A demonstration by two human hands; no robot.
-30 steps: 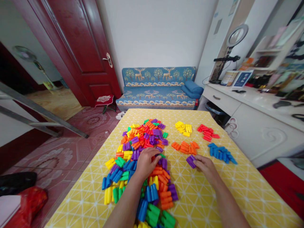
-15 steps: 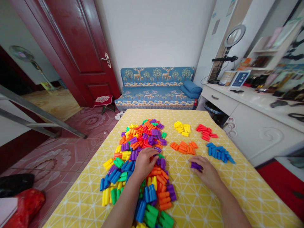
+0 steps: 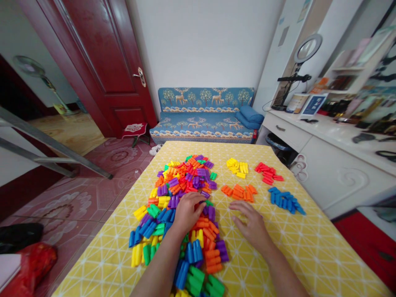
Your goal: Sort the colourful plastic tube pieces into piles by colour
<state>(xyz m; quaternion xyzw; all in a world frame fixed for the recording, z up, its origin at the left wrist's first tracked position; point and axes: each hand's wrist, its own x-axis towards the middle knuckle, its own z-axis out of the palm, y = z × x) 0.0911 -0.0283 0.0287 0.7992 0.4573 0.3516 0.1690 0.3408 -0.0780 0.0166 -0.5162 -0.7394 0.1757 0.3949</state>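
A large mixed pile of plastic building blocks [image 3: 188,177], made of joined tubes in several colours, spreads over the left half of the table. My left hand [image 3: 188,211] rests on the right side of this pile, fingers curled down beside a green block [image 3: 209,203]; whatever is under the fingertips is hidden. To the right of the pile, my right hand [image 3: 251,225] hovers over the tablecloth with thumb and fingers apart, no block visible between them. Just beyond it lies a group of orange blocks [image 3: 239,192].
Separate groups of yellow blocks [image 3: 237,167], red blocks [image 3: 268,173] and blue blocks [image 3: 286,200] lie on the far right of the yellow patterned tablecloth [image 3: 309,251]. A blue sofa [image 3: 204,119] stands beyond the table, a white dresser [image 3: 343,161] at the right.
My right hand has moved left toward the pile and its fingers have spread. The purple block that was at its fingertips no longer shows. My left hand has stayed in place.
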